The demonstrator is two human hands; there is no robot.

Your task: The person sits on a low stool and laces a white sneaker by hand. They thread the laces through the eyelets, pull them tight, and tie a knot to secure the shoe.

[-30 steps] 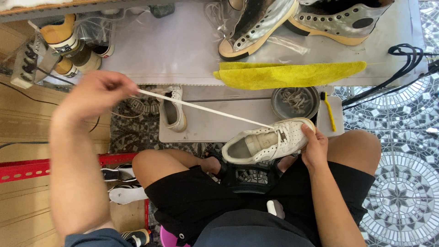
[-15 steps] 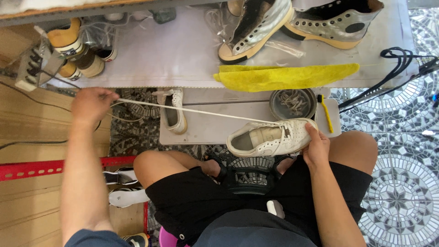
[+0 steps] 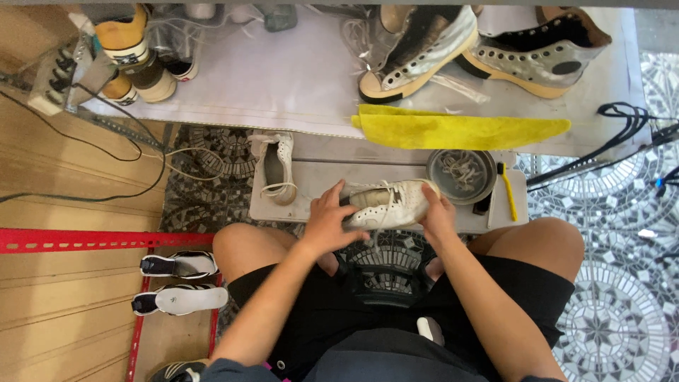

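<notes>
Shoe: white low-top sneaker [image 3: 387, 205] lies on its side on the low grey stool [image 3: 311, 177], near its front edge, right in front of my knees. Laces are loose over the tongue.
L hand [image 3: 327, 225]: fingers curled over the heel end and collar, pressing the shoe down. Closed on the shoe, not spread.
R hand [image 3: 437, 213]: wrapped round the toe end, thumb on top, fingers under the sole side. Also closed on it.
Lace: slack w/ a short loop showing mid-shoe; can't tell which eyelet it leaves from.
Nearby on stool: 2nd white sneaker [image 3: 274, 167] at the left edge, upright, toe pointing away from me. Round metal dish [image 3: 461, 174] of laces just beside the toe, at the right. Yellow-handled brush [image 3: 506, 191] at the right edge.
Worktable above: yellow cloth [image 3: 460, 131] along its front edge, two silver high-tops [image 3: 481, 49] behind it, bottles [image 3: 134, 60] at the left corner.
Floor, left: two black-and-white shoes [image 3: 180, 283] by the red rail [image 3: 85, 240].
How to do it well, imo: keep the heel pinned w/ L so the shoe doesn't roll, work the lace w/ R fingertips only. Pull even, no twist, & keep my wrist off the dish beside it.
</notes>
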